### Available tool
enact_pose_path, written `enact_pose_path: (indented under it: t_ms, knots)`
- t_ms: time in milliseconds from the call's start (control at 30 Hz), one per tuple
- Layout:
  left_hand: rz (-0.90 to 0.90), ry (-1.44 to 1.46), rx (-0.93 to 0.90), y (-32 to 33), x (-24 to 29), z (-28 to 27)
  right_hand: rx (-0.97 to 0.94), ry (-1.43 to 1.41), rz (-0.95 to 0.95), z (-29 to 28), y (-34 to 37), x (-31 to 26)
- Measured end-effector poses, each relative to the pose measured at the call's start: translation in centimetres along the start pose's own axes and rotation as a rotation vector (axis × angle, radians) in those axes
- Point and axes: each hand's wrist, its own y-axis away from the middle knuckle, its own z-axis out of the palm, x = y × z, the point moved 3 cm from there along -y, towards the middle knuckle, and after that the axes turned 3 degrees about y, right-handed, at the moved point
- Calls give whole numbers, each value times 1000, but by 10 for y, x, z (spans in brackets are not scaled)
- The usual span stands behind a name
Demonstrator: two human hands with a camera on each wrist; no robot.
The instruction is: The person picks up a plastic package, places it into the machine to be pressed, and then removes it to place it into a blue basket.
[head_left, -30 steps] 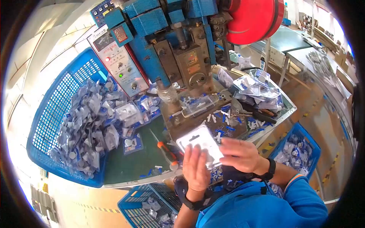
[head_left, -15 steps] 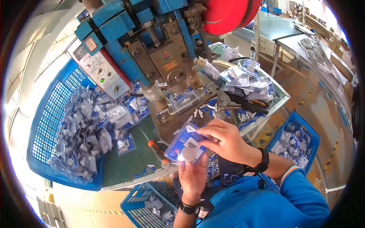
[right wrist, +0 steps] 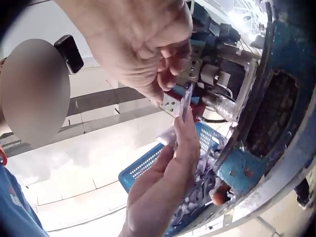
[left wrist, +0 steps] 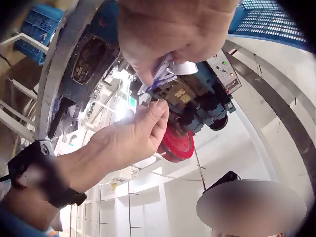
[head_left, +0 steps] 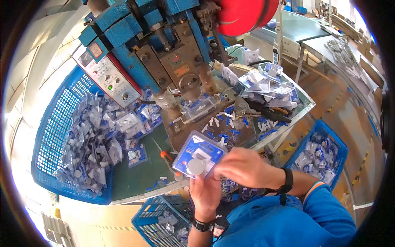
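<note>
A blue-and-white blister pack (head_left: pixel 191 150) with a round white piece under its clear plastic faces up over the table's front edge. My left hand (head_left: pixel 204 195) holds it by the lower edge, thumb on the front and fingers behind. Beside the pack's right edge is my right hand (head_left: pixel 247 168), blurred, its fingers curled. In the right wrist view the pack (right wrist: pixel 186 103) shows edge-on in the left hand (right wrist: pixel 163 192); the right hand's curled fingers (right wrist: pixel 168 79) are just above it, with nothing visible in them.
A blue press (head_left: pixel 164 53) with a red wheel (head_left: pixel 247 16) and a control box (head_left: pixel 109 78) stands behind. A blue basket (head_left: pixel 45 144) full of packs is left, a screwdriver (head_left: pixel 166 156) near it. More packs (head_left: pixel 267 84) lie right. Two baskets (head_left: pixel 144 224) (head_left: pixel 341 164) stand lower down.
The pack has turned from its white back to its printed front. The right hand has let go of its edge and shifted slightly; the left hand keeps its hold.
</note>
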Motion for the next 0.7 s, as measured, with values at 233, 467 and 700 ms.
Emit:
enact_pose_path:
  t_ms: [233, 467, 700]
  knots:
    - [70, -261, -104, 10, -12, -7, 118, -30, 316, -8, -11, 17]
    - [96, -321, -130, 16, -13, -22, 92, 1, 358, -5, -9, 18]
    - [-14, -63, 108, 4, 4, -7, -282, -158, 31, 17, 8, -30]
